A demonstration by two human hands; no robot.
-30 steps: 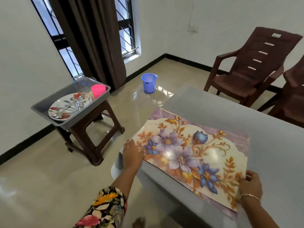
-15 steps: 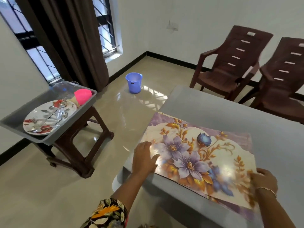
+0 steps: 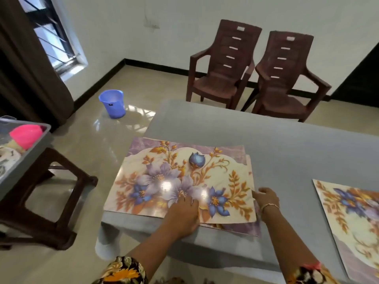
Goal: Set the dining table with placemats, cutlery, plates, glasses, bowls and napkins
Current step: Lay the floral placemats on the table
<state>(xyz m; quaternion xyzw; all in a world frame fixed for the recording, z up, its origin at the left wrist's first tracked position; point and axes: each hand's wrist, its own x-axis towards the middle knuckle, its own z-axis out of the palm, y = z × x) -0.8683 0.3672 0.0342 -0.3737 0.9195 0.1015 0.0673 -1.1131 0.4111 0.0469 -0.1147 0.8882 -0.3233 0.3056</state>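
Observation:
A stack of floral placemats [image 3: 180, 173] lies at the left end of the grey table [image 3: 287, 144], edges slightly fanned at the right and near sides. My left hand [image 3: 183, 214] rests flat on the top mat's near edge, fingers spread. At the stack's right edge my right hand [image 3: 266, 198], with a bracelet on the wrist, pinches the mats. Another floral placemat [image 3: 348, 218] lies flat on the table at the far right, partly cut off by the frame.
A grey tray [image 3: 39, 144] on a brown stool [image 3: 47, 201] at the left holds a pink cup [image 3: 25, 136] and a plate. A blue bucket [image 3: 112, 103] stands on the floor. Two brown plastic chairs [image 3: 256, 78] stand beyond the table.
My view has swung right, bringing the second placemat into sight. My left hand slid from the stack's left corner to the middle of its near edge. My right hand moved up its right edge.

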